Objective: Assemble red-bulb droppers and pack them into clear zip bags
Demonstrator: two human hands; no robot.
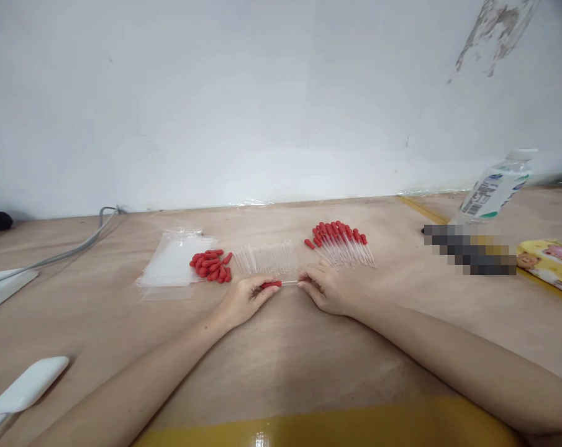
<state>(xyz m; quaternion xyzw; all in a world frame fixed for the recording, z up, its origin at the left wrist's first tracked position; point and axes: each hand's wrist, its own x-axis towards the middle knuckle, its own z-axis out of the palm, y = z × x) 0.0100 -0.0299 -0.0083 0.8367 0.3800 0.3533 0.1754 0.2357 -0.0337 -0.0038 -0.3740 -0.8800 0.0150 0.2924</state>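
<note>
Between thumb and fingers, my left hand (246,298) pinches a red rubber bulb (274,284). My right hand (327,288) is closed on a thin clear glass tube (290,283), whose left end meets the bulb's mouth. Bulb and tube lie level in one line, low over the table. Behind my left hand is a heap of loose red bulbs (210,265). A row of bare clear tubes (266,256) lies just beyond both hands. Past my right hand, several droppers with red bulbs fitted (339,236) lie fanned out side by side.
Clear plastic bags (171,261) are stacked at the left of the bulbs. A plastic bottle (492,192) and a yellow packet (551,264) stand at the right, near a blurred-out dark item (469,251). A white device (29,385) and a grey cable (76,248) are at the left.
</note>
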